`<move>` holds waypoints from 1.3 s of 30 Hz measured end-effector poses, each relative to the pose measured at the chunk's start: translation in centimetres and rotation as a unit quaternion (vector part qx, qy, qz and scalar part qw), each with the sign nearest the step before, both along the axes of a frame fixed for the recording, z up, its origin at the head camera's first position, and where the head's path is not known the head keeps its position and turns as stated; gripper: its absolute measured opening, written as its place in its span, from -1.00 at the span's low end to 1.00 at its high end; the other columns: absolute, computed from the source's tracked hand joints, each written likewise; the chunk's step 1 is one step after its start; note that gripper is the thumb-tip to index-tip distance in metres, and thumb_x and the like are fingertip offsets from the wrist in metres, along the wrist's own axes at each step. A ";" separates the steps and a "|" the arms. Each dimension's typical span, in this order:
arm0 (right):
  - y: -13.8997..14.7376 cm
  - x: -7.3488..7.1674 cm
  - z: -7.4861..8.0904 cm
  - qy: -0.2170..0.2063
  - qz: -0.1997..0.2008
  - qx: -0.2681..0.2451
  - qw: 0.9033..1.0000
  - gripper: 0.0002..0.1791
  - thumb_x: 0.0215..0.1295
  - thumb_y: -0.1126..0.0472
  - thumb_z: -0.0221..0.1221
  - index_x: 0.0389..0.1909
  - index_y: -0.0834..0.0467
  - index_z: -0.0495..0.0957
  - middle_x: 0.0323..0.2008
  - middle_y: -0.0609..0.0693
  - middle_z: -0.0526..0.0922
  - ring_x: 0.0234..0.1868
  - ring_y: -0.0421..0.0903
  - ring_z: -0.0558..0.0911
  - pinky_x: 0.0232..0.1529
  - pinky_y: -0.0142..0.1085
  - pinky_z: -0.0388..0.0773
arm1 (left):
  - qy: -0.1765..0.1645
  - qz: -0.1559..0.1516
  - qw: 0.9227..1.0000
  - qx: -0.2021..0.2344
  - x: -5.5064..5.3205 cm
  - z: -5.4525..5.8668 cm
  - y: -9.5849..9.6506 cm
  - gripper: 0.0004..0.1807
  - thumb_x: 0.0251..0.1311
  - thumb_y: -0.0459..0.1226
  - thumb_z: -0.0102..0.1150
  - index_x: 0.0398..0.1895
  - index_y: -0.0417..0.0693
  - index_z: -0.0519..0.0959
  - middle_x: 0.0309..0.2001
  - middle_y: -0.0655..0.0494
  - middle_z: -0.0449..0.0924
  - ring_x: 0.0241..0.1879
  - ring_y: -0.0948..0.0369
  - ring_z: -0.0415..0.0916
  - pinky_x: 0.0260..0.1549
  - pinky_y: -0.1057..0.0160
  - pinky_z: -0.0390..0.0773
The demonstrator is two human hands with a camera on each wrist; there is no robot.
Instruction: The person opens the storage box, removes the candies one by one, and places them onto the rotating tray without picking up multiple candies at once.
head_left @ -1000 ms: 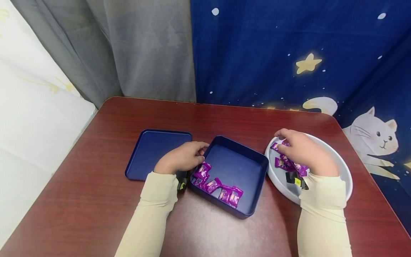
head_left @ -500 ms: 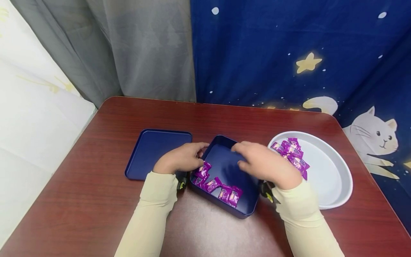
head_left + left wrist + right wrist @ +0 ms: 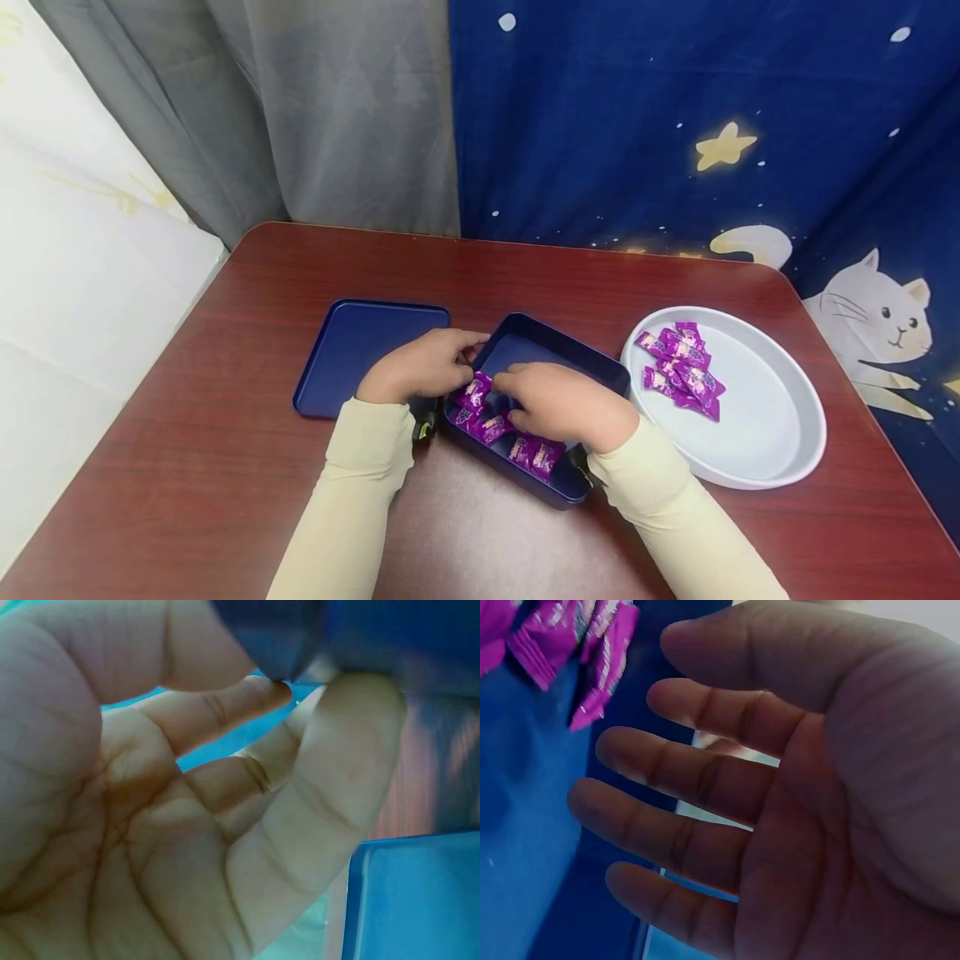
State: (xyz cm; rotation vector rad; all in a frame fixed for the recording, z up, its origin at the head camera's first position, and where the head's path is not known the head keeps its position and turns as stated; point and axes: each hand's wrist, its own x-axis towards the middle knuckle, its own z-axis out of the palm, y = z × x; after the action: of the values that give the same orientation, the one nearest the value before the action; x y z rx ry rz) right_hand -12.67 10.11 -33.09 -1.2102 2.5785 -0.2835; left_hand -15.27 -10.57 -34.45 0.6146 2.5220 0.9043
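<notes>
My left hand [image 3: 423,364] pinches the left wall of a dark blue box [image 3: 551,343]; in the left wrist view the wall [image 3: 390,637] sits between thumb and index finger. Several purple-wrapped candies [image 3: 492,427] lie along the box's left and near sides. Over the inside of the box is my right hand [image 3: 566,404]. In the right wrist view its fingers [image 3: 652,817] are spread and loosely bent, holding nothing, close to some candies [image 3: 604,667].
To the right stands a round white tray [image 3: 757,408], with a pile of purple candies [image 3: 682,371] at its left side. A flat dark blue lid [image 3: 367,346] lies left of the box, partly behind the left hand. Curtains [image 3: 360,117] hang beyond the table's far edge.
My right hand has moved left from the tray to above the box's candies. The left hand has stayed at the box wall.
</notes>
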 end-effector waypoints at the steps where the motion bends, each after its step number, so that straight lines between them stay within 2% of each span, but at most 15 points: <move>1: -0.2 0.0 -0.2 0.000 0.005 0.000 1.000 -0.79 0.21 0.27 0.28 -0.13 0.14 0.61 -0.30 -0.04 0.56 -0.28 -0.11 0.51 -0.10 -0.17 0.51 | 0.002 0.000 1.000 0.001 0.0 0.0 0.0 -0.39 0.24 -0.44 0.06 0.42 -0.18 0.36 -0.03 -0.01 0.58 -0.16 0.15 0.47 -0.18 0.19 0.51; 7: -0.6 -0.2 -0.9 0.008 0.033 0.005 0.999 -0.78 0.15 0.29 0.32 -0.15 0.12 0.62 -0.32 -0.05 0.56 -0.27 -0.09 0.55 -0.11 -0.17 0.53 | 0.003 0.000 1.000 0.003 0.0 0.1 -0.1 -0.45 0.26 -0.44 0.07 0.35 -0.24 0.40 -0.01 -0.04 0.58 -0.10 0.14 0.48 -0.08 0.17 0.50; 15: -0.9 -0.2 -1.5 0.003 0.056 0.012 0.998 -0.69 0.15 0.26 0.35 -0.04 0.11 0.68 -0.24 0.00 0.60 -0.21 -0.08 0.58 -0.08 -0.20 0.54 | -0.026 0.007 1.000 0.008 0.0 0.1 -0.4 -0.49 0.30 -0.41 0.11 0.33 -0.21 0.42 -0.09 0.01 0.56 -0.13 0.15 0.48 -0.15 0.20 0.52; 23: -1.1 -0.3 -2.1 0.023 0.060 0.005 0.998 -0.78 0.05 0.26 0.39 -0.24 0.04 0.70 -0.35 -0.07 0.54 -0.31 -0.11 0.53 -0.20 -0.24 0.51 | -0.071 -0.005 0.997 0.022 0.2 0.2 -0.9 -0.31 0.17 -0.48 0.11 0.44 -0.16 0.31 -0.07 -0.01 0.51 -0.14 0.13 0.46 -0.24 0.22 0.53; 30: -1.4 -0.3 -2.3 0.024 0.056 0.009 0.998 -0.84 0.02 0.29 0.38 -0.40 0.03 0.61 -0.43 -0.12 0.48 -0.37 -0.14 0.48 -0.28 -0.25 0.47 | -0.063 -0.012 0.998 0.018 0.2 0.2 -1.0 -0.33 0.20 -0.47 0.12 0.44 -0.15 0.31 -0.06 0.00 0.53 -0.14 0.13 0.46 -0.19 0.20 0.52; 39: -1.4 -0.3 -2.5 -0.022 0.039 0.000 0.999 -0.71 0.03 0.38 0.34 -0.53 0.03 0.41 -0.61 -0.18 0.36 -0.53 -0.18 0.37 -0.47 -0.33 0.32 | -0.057 -0.014 0.998 0.016 0.4 0.3 -1.0 -0.33 0.21 -0.48 0.09 0.45 -0.15 0.31 0.00 -0.04 0.55 -0.08 0.13 0.48 -0.15 0.20 0.52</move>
State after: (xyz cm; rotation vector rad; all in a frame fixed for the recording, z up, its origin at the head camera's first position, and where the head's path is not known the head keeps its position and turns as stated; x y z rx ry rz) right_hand -13.01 8.69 -35.62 -1.2878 2.4872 -0.2895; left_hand -14.89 -11.60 -34.12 0.5887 2.3974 0.9433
